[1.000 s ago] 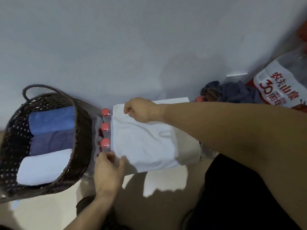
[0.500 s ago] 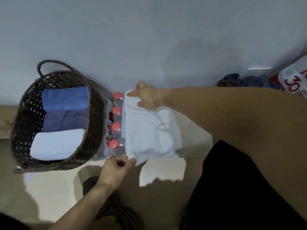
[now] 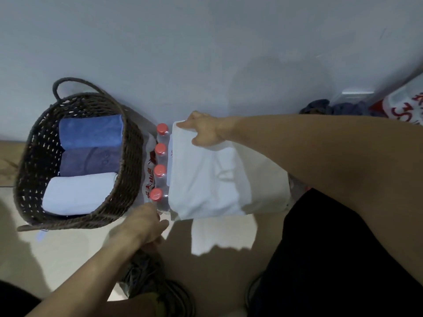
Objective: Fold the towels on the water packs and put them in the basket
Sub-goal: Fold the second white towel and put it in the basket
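With the right hand (image 3: pixel 204 131) pinching the white towel (image 3: pixel 206 179) and the left hand (image 3: pixel 146 221) loosely curled, empty, the overhanging fold may slip.

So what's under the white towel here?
The white towel lies on a shrink-wrapped water pack; four red-capped bottles show along its left edge. The rest of the pack is covered, so nothing more can be told.
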Available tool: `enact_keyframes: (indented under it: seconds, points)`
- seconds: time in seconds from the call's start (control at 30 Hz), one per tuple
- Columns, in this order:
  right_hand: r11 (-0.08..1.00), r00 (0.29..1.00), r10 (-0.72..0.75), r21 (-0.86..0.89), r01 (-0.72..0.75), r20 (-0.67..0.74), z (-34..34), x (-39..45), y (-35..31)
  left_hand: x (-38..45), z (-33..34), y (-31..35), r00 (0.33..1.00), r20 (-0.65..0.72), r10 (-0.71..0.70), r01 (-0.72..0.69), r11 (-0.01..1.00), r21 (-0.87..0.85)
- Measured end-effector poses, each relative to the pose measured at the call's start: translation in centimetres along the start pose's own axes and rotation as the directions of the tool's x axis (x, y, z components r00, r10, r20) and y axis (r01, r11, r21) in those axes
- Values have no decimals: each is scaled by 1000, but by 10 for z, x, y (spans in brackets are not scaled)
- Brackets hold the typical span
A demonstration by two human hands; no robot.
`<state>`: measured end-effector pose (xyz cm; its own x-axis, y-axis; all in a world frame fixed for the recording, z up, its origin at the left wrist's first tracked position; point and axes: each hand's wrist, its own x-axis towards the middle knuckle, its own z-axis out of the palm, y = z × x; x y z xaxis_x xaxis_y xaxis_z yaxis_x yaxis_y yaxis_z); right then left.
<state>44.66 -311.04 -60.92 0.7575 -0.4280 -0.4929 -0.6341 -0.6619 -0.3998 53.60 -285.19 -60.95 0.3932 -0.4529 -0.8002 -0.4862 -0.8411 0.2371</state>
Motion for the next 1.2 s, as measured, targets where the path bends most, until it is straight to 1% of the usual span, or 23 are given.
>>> enact_keyframes:
  seconds: [0.03,0.07,0.1,0.13,0.17,0.2,0.23,0.27,0.3,0.37,0.43,0.5,0.57,0.7,0.77,0.8,0.83,0.87,0.9,0.97,1.03,1.1,1.2]
  points:
    - [998,1000,-9,57,9,-6,-3,-5,2,-2,-6,11,995,-65,79,-71,990,121]
    - [993,999,-13,118,17,-41,-7,-12,4,-5,-12,24,979,-125,161,-146,982,120]
    - [985,995,-4,174,22,-105,-10,-21,8,-5,-15,38,951,-202,234,-227,972,55]
    - [976,982,15,218,27,-189,-13,-30,12,-3,-16,53,894,-332,302,-314,949,20]
    - [969,960,44,246,26,-276,-16,-39,19,2,-18,68,804,-467,369,-398,916,38]
    - [967,932,87,255,6,-352,-19,-48,27,8,-19,82,707,-561,430,-474,877,75]
    - [966,900,149,253,-45,-410,-20,-57,37,15,-20,95,633,-605,483,-535,838,108]
    - [958,865,233,256,-126,-445,-21,-66,48,24,-21,105,600,-606,522,-570,811,134]
    - [934,828,335,274,-229,-449,-20,-75,59,36,-22,112,588,-581,563,-592,789,166]
    - [852,763,519,299,-429,-385,-14,-93,83,57,-22,121,564,-492,663,-637,728,251]
    - [798,738,602,262,-542,-305,-6,-110,102,76,-21,122,538,-402,740,-677,664,317]
    - [772,731,636,226,-595,-247,3,-121,115,90,-17,117,534,-365,763,-669,645,369]
    - [759,730,650,241,-605,-212,9,-123,121,99,-11,108,538,-379,753,-630,658,413]
    - [677,682,712,423,-602,-168,10,-119,128,104,-3,101,558,-407,723,-553,690,467]
    - [625,667,725,571,-532,-173,8,-115,133,101,-1,102,570,-418,707,-524,705,478]
    - [573,670,725,679,-459,-160,7,-113,135,99,-1,103,579,-421,698,-508,713,484]
    - [496,677,724,779,-382,-129,6,-112,137,98,-1,102,588,-424,689,-496,721,483]
    - [420,692,716,847,-326,-89,5,-111,139,96,-1,102,596,-425,681,-489,728,480]
    - [368,708,705,880,-300,-53,4,-111,142,95,-2,102,602,-424,676,-486,732,477]
    - [309,719,695,903,-300,0,4,-112,148,94,-3,102,606,-423,674,-487,734,472]
    - [275,706,707,909,-314,31,7,-113,152,93,-4,102,604,-419,678,-488,730,478]
    - [279,693,720,899,-337,37,10,-113,154,91,-5,103,615,-402,678,-479,727,492]
    - [293,661,750,893,-341,6,15,-111,154,87,-8,112,655,-390,647,-443,747,496]
